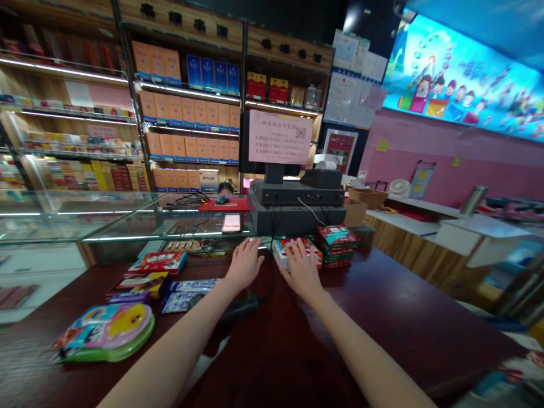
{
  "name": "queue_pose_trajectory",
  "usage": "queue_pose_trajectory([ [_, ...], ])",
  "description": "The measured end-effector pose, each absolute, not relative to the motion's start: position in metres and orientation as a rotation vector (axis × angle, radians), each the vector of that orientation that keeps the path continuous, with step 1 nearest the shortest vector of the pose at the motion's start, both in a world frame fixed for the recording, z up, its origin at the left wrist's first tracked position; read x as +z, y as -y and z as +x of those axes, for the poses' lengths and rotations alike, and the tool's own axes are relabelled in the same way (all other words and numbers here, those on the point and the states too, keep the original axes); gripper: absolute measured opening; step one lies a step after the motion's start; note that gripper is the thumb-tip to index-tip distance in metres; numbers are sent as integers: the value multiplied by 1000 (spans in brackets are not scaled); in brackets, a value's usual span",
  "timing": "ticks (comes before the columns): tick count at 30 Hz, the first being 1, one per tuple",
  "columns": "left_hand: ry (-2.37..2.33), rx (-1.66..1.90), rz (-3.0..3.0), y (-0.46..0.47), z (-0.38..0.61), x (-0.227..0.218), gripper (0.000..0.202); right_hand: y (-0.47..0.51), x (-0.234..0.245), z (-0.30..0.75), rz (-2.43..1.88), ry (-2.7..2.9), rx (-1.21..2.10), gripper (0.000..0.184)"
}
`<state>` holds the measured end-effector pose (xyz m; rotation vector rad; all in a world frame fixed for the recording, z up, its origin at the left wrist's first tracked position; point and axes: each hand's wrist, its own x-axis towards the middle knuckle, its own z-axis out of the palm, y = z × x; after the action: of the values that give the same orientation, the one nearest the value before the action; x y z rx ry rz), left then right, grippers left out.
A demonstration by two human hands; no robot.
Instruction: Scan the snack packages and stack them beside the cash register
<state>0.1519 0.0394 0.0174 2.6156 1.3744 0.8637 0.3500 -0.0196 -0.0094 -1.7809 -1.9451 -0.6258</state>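
My right hand lies with fingers spread on a low stack of red and white packets. Right beside it stands a taller stack of red and green packets. Empty and with fingers stretched out, my left hand is over the far side of the dark wooden table, left of the low stack. Partly behind my left forearm are blue and white packets and a black device, perhaps a scanner. Farther left are a red snack box, a brown and yellow box and a pink and green package.
Beyond the table runs a glass display counter. A black cash register with a pink sign stands on it. Cables hang from the register towards the table. Behind are shelves of orange boxes; a cardboard box sits right of the register.
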Motion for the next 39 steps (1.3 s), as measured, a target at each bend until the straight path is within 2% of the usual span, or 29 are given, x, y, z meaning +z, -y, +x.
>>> queue_pose_trajectory([
  [7, -1541, 815, 2564, -46, 103, 28, 46, 9, -6, 316, -1739, 2025, -559, 53],
  [16, -1683, 758, 2511, -60, 31, 16, 37, -6, -3, 266, -1619, 2111, -383, 49],
  [26, -1931, 617, 2410, -68, -45, 15, 36, -16, 18, 205, -1591, 2253, 32, 52],
  [39, -2198, 490, 2204, -78, -126, 12, 41, -48, 15, 146, -1506, 2357, 297, 50],
])
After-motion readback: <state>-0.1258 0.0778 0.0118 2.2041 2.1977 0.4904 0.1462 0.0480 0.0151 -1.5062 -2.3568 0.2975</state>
